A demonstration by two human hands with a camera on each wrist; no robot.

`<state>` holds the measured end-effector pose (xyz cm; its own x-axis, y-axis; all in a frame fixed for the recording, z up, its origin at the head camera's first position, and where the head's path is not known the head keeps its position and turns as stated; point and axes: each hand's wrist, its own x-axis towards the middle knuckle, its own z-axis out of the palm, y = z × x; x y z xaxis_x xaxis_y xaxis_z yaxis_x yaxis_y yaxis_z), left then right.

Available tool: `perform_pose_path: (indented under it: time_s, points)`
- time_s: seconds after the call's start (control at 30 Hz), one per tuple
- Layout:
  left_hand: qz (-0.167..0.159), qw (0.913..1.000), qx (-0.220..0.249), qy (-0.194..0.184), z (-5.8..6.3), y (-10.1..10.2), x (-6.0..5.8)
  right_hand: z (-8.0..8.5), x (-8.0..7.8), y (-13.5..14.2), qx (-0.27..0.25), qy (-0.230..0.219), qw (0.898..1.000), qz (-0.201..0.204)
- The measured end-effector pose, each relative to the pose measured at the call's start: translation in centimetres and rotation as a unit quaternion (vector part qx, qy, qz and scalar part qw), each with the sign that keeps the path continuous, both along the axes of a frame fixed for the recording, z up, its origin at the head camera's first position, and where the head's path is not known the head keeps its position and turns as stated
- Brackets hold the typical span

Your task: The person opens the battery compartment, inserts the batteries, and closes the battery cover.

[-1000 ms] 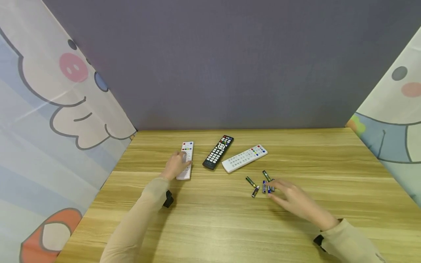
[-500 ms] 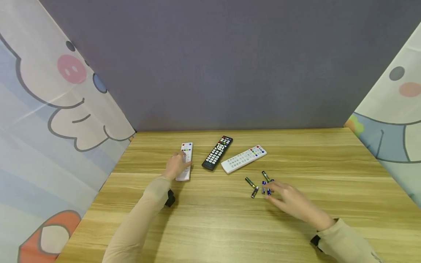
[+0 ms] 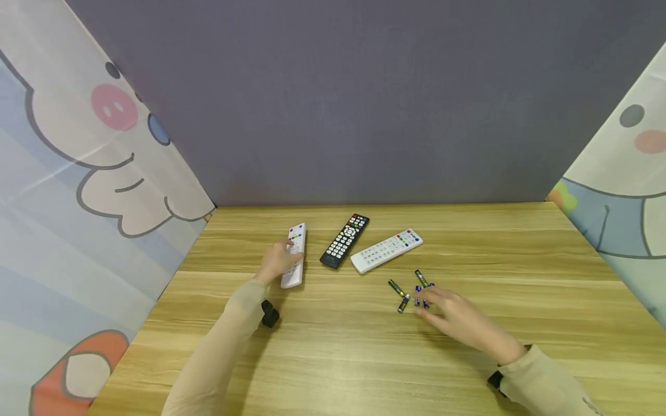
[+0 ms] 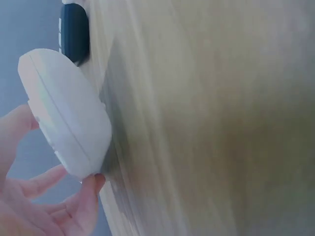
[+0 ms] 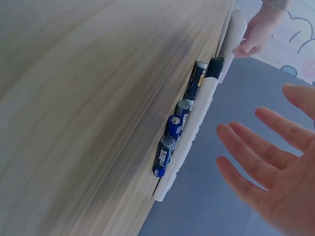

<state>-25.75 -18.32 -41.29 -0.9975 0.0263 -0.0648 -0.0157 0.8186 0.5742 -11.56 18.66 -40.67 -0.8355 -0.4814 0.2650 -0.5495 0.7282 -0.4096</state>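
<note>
My left hand (image 3: 276, 263) grips a white remote control (image 3: 294, 277) by its long sides, thumb on one side and fingers on the other. In the left wrist view this remote (image 4: 69, 113) is tilted, with one side raised and a shadow on the wood beneath it. My right hand (image 3: 458, 318) hovers over several small batteries (image 3: 418, 294), its fingers spread and loosely bent. The right wrist view shows that hand (image 5: 275, 167) holding nothing, apart from the blue battery (image 5: 163, 156) and the others. Part of the battery group is hidden under the fingers in the head view.
A black remote (image 3: 345, 241) and a second white remote (image 3: 387, 251) lie between the hands, farther back. Two loose batteries, a green one (image 3: 396, 288) and a dark one (image 3: 403, 303), lie left of the group. A grey panel (image 3: 364, 115) stands along the wooden table's (image 3: 322, 358) back edge.
The white remote in my left hand has gone from lying flat to tilted, one side lifted. My right hand has drifted slightly left over the batteries.
</note>
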Motion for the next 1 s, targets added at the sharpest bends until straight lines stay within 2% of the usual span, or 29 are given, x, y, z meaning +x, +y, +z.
perform_pose_path:
  time_s: [0.13, 0.27, 0.43, 0.6, 0.93, 1.0]
  points:
    - [0.012, 0.9982, 0.059, 0.005, 0.2, 0.3, 0.6, 0.0, 0.0, -0.3, -0.004, 0.012, 1.000, 0.006]
    - [0.020, 0.9900, 0.139, 0.002, 0.4, 0.7, 1.2, 0.0, -0.1, -0.5, -0.006, 0.013, 1.000, 0.013]
    - [0.025, 0.9718, 0.232, -0.035, 0.7, 1.4, 1.9, 0.1, 0.0, -0.8, -0.013, 0.010, 1.000, 0.017]
    - [0.034, 0.9515, 0.299, -0.063, 1.2, 2.2, 2.7, 0.1, 0.0, -1.1, -0.026, 0.006, 0.999, 0.023]
    - [0.028, 0.9177, 0.392, -0.055, 2.1, 3.8, 4.6, 0.4, -0.1, -2.2, -0.085, -0.022, 0.995, 0.055]
    - [0.020, 0.9080, 0.415, -0.052, 2.2, 4.1, 5.0, 0.5, 0.0, -2.6, -0.093, -0.021, 0.994, 0.060]
